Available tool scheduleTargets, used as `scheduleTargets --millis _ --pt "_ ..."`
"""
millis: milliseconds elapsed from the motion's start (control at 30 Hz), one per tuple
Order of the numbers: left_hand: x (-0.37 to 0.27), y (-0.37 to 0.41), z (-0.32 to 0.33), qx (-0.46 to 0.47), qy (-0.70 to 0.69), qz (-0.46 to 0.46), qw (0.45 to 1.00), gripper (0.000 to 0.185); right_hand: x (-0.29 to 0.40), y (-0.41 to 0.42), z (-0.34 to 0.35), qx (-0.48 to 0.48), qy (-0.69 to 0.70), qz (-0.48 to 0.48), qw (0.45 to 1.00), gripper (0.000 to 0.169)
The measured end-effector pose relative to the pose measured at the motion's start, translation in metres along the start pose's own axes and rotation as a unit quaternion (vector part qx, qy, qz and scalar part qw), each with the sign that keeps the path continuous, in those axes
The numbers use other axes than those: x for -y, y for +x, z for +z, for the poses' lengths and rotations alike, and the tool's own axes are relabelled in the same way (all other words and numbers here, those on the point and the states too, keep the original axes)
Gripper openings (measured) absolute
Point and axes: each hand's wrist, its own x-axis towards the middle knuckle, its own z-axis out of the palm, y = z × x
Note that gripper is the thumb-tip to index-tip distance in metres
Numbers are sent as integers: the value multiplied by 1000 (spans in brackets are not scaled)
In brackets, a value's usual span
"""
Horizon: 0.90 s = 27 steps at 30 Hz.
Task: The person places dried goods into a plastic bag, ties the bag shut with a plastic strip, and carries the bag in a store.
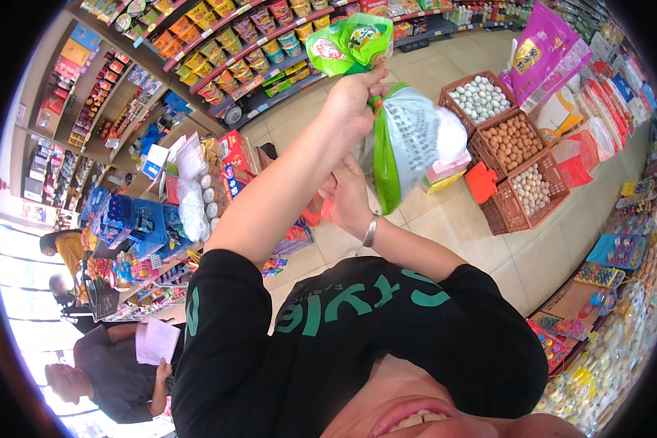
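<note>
My left hand [358, 96] is closed around the gathered neck of a green and whitish printed plastic bag [408, 145]. The bag's green top [350, 46] flares out above the fist, and its full body hangs to the right. A thin red tie [379, 103] shows at the neck. Lower down, partly behind my left forearm, my right hand [352, 200] has bent fingers around a red plastic strip [326, 208]. A metal bracelet [370, 230] sits on that wrist. What lies inside the bag is hidden.
Brown plastic crates of eggs [512, 141] stand on the tiled floor to the right, beside a purple sack [547, 57]. Shelves of instant noodle cups [241, 44] line the back. A crowded counter [167, 200] is at the left. One person [117, 364] holds papers.
</note>
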Motion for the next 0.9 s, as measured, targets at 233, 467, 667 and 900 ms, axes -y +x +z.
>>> scheduleTargets --millis 233,467,667,900 --pt "-74 -77 -6 172 -72 87 979 14 62 71 9 140 -508 -432 732 19" --pt "-98 -81 -69 120 -7 131 984 14 170 137 52 327 -731 -542 256 26" --pt "-95 -39 -134 -21 74 214 974 14 118 134 62 404 -753 -336 397 15" --pt "-87 4 -176 -97 10 187 978 12 44 122 59 215 -543 37 811 18"
